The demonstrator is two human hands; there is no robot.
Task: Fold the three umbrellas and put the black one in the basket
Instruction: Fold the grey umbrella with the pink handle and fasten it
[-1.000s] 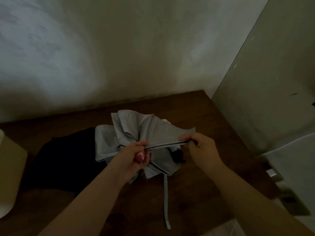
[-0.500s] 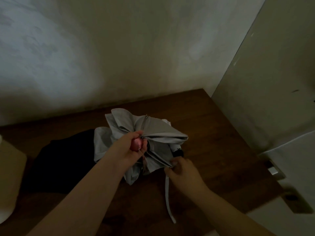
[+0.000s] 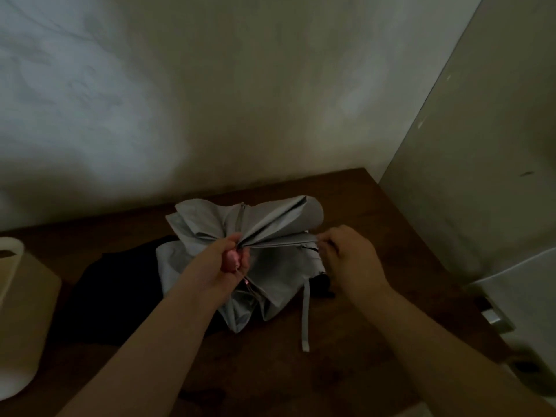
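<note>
Lower centre: left hand [image 3: 224, 261] grip curled round the pink handle [image 3: 232, 259]; right hand [image 3: 346, 254] pinches a pleat edge of the grey umbrella [image 3: 264, 236], mid-frame over the desk [image 3: 376, 230]. Pleat could slip and unfold; dangling strap [image 3: 306, 314] may snag. Black umbrella [image 3: 114, 296] lies behind at left, the basket [image 3: 18, 311] at the left edge.

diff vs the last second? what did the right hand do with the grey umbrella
Half a second ago the right hand was low, by the strap; it has come back up and right and now pinches the outer end of a fold of the grey umbrella, pulling it out flat. Unchanged: the left hand grips the pink handle, the black umbrella lies on the table, the basket stands at left.
</note>
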